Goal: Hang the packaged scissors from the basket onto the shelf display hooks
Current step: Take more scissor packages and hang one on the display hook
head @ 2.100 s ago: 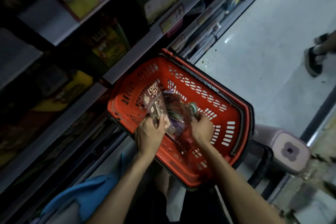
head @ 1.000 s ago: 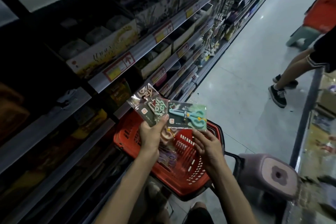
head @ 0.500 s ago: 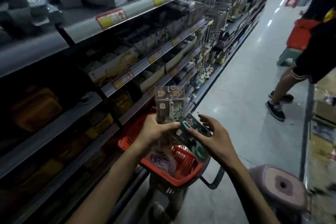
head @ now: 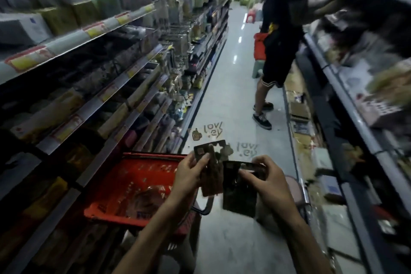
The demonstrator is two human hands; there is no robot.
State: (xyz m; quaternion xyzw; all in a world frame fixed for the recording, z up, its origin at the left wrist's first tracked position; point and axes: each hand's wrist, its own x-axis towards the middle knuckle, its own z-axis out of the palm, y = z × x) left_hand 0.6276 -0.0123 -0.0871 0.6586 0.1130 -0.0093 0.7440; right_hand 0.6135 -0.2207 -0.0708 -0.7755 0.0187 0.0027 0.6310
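Observation:
My left hand [head: 191, 173] grips a clear scissors packet [head: 211, 167] with a dark card and a star cut-out, thumb on its face. My right hand [head: 266, 178] pinches a second dark scissors packet [head: 240, 191] beside it. Both packets are upright above the aisle floor, their clear tops printed with lettering. The red basket [head: 133, 182] sits below and left of my hands, with more packets lying inside it. Display hooks with hanging goods [head: 178, 35] are on the left shelving, further down the aisle.
Shelving runs down both sides of a narrow aisle. A person in dark shorts [head: 273, 55] stands ahead on the right beside a red basket on a stool [head: 259, 49]. A pink stool [head: 293, 189] is under my right wrist.
My head has lifted from the basket to look down the aisle. Both hands raised the packets out of the basket, and the right hand now holds its packet apart from the left one.

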